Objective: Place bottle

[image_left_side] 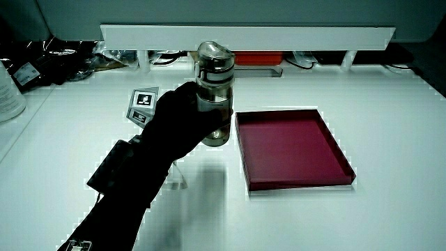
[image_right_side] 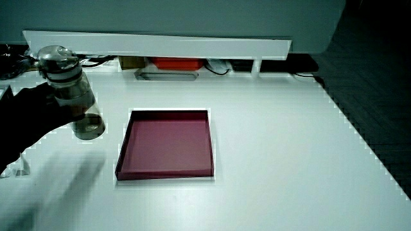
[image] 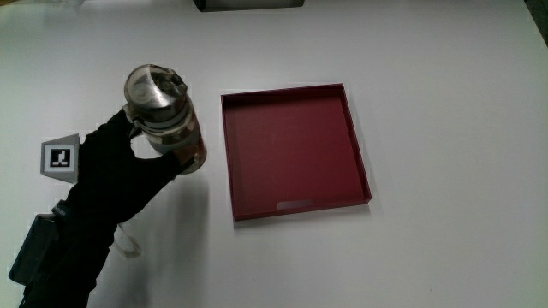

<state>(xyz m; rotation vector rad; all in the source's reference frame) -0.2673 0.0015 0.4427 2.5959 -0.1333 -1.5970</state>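
A clear bottle with a grey metal lid and some dark liquid at its base is held upright above the white table, beside the red tray. The gloved hand is shut on the bottle's side, with the patterned cube on its back. In both side views the bottle hangs clear of the table, casting a shadow beneath it. The shallow square tray holds nothing.
A low white partition runs along the table's edge farthest from the person, with a red box and cables under it. A white container stands at the table's edge. A dark object lies farther from the person than the tray.
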